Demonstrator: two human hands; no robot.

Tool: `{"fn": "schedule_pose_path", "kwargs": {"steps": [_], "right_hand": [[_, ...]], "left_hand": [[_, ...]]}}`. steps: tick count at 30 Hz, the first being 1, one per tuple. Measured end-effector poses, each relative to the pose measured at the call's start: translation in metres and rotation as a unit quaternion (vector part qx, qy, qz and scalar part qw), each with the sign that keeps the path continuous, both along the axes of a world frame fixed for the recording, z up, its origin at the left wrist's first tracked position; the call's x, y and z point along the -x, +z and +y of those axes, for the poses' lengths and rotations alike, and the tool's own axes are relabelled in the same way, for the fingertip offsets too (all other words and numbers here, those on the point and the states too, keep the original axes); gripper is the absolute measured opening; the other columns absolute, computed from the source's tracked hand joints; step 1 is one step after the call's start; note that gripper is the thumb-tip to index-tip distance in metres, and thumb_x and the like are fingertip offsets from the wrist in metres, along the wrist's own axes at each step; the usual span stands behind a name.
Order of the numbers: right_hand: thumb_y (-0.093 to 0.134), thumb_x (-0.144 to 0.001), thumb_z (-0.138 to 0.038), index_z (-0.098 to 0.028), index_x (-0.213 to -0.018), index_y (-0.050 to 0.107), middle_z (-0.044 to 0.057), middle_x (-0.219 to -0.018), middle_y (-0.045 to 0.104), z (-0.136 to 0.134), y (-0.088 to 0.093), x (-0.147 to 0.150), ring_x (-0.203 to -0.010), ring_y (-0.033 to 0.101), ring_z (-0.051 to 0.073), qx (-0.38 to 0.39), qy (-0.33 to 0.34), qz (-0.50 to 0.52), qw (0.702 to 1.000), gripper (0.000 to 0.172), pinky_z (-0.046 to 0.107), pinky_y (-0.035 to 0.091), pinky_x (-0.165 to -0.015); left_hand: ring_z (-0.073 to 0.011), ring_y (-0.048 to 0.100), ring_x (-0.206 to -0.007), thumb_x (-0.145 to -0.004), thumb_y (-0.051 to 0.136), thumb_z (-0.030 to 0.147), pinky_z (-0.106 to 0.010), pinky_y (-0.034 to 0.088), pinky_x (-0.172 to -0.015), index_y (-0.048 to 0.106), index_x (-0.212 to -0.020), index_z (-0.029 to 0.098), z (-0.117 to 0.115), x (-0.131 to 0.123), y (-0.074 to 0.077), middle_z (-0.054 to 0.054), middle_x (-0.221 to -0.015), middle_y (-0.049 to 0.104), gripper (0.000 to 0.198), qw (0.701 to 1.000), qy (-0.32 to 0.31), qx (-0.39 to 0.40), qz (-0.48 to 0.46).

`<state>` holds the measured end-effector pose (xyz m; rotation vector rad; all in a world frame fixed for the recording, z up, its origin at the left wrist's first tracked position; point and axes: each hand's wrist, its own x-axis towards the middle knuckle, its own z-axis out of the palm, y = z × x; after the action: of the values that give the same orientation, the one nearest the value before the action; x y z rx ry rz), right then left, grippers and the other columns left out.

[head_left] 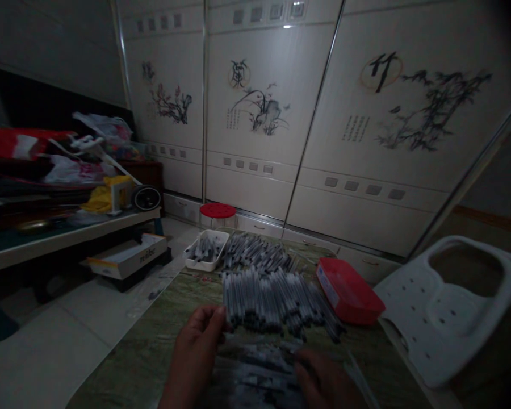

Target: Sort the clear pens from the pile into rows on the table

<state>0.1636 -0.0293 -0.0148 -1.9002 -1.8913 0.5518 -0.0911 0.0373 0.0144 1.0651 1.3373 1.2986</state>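
Sliding wardrobe doors (259, 113) painted with ink orchids and bamboo fill the room's far side, and a cluttered shelf (68, 238) of bags stands left of a red stool (218, 211). On the green marbled surface (145, 369), slim grey pens lie in several lots: a main heap (272, 301) at the middle, a looser heap (255, 253) beyond it, and a near batch (255, 378) under the hands. A few sit in a small white tray (206, 250), and a red lidded box (349, 289) lies just right of the main heap, so most pens remain loose outside the tray. The left hand (196, 355) is raised at the main heap's edge, fingers drawn together; whether it pinches anything is unclear. The right hand (327, 378) lies dark over the near batch, its grip impossible to tell.
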Motion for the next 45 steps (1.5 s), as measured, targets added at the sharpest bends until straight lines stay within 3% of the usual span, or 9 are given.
{"fn": "schedule_pose_path", "kwargs": {"steps": [9,13,17,26,32,38,41,42,45], "right_hand": [[0.043,-0.094,-0.029,-0.025,-0.092,0.065,0.003,-0.094,0.073,0.045,0.013,-0.007,-0.087,0.070,0.021,-0.016,-0.067,-0.068,0.995,0.022,0.029,0.044,-0.073],[0.050,-0.092,-0.029,-0.024,-0.099,0.062,0.006,-0.100,0.073,0.075,0.019,0.001,-0.089,0.070,0.023,-0.022,-0.077,-0.147,0.986,0.015,0.031,0.043,-0.072],[0.058,-0.087,-0.033,-0.022,-0.094,0.062,0.009,-0.095,0.075,0.098,0.019,0.007,-0.089,0.072,0.028,-0.005,-0.086,-0.182,0.980,0.013,0.034,0.042,-0.068],[0.052,-0.090,-0.029,-0.020,-0.089,0.065,0.014,-0.095,0.077,0.117,0.018,0.011,-0.088,0.074,0.029,0.026,-0.093,-0.224,0.970,0.016,0.035,0.042,-0.067],[0.049,-0.088,-0.026,-0.019,-0.086,0.066,0.017,-0.094,0.077,0.112,0.021,0.012,-0.089,0.073,0.031,0.016,-0.110,-0.217,0.970,0.018,0.036,0.043,-0.067],[0.043,-0.088,-0.029,-0.022,-0.077,0.058,0.010,-0.080,0.073,0.081,0.035,0.001,-0.077,0.070,0.026,0.001,-0.102,-0.142,0.985,0.020,0.033,0.043,-0.064],[0.038,-0.090,-0.037,-0.023,-0.076,0.057,0.003,-0.074,0.070,0.055,0.032,0.004,-0.073,0.067,0.019,0.010,-0.059,-0.042,0.997,0.027,0.027,0.045,-0.061],[0.040,-0.088,-0.041,-0.023,-0.075,0.057,0.002,-0.071,0.069,0.046,0.029,0.007,-0.068,0.064,0.018,0.036,-0.035,0.058,0.997,0.028,0.026,0.044,-0.060],[0.049,-0.077,-0.054,-0.024,-0.074,0.053,-0.003,-0.058,0.058,0.024,0.014,0.017,-0.051,0.047,0.013,0.123,-0.031,0.239,0.963,0.030,0.025,0.036,-0.053]], "left_hand": [[-0.0152,0.049,-0.059,-0.081,0.063,0.064,-0.025,0.038,-0.056,0.063,-0.080,0.021,0.007,0.020,-0.003,0.001,-0.068,0.063,0.042,0.999,0.007,0.021,-0.032],[-0.0146,0.047,-0.059,-0.082,0.062,0.063,-0.025,0.036,-0.056,0.062,-0.077,0.021,0.008,0.024,-0.001,0.002,-0.065,0.061,0.043,0.999,0.007,0.016,-0.031],[-0.0155,0.049,-0.061,-0.079,0.064,0.065,-0.025,0.038,-0.058,0.061,-0.078,0.021,0.007,0.026,0.004,0.001,-0.068,0.063,0.044,0.997,0.030,0.031,-0.061],[-0.0151,0.050,-0.063,-0.082,0.063,0.064,-0.025,0.039,-0.060,0.061,-0.082,0.022,0.009,0.038,-0.002,0.001,-0.070,0.064,0.042,0.997,0.027,0.031,-0.062],[-0.0150,0.049,-0.061,-0.082,0.062,0.064,-0.024,0.037,-0.056,0.061,-0.082,0.022,0.008,0.037,-0.002,0.001,-0.069,0.063,0.042,0.998,0.029,0.029,-0.056],[-0.0143,0.049,-0.058,-0.081,0.064,0.061,-0.025,0.038,-0.056,0.062,-0.076,0.021,0.008,0.032,0.003,0.001,-0.067,0.063,0.040,0.998,0.020,0.009,-0.057],[-0.0161,0.055,-0.061,-0.081,0.065,0.060,-0.026,0.041,-0.058,0.065,-0.079,0.021,0.008,0.024,-0.001,0.000,-0.069,0.067,0.039,0.998,-0.022,0.015,-0.064],[-0.0174,0.059,-0.065,-0.081,0.065,0.060,-0.027,0.043,-0.061,0.067,-0.083,0.021,0.007,0.021,-0.002,-0.001,-0.074,0.069,0.039,0.996,-0.040,0.019,-0.075],[-0.0221,0.067,-0.085,-0.084,0.063,0.060,-0.032,0.050,-0.073,0.069,-0.104,0.019,0.002,0.006,-0.004,-0.008,-0.096,0.076,0.046,0.985,-0.068,0.044,-0.155]]}}
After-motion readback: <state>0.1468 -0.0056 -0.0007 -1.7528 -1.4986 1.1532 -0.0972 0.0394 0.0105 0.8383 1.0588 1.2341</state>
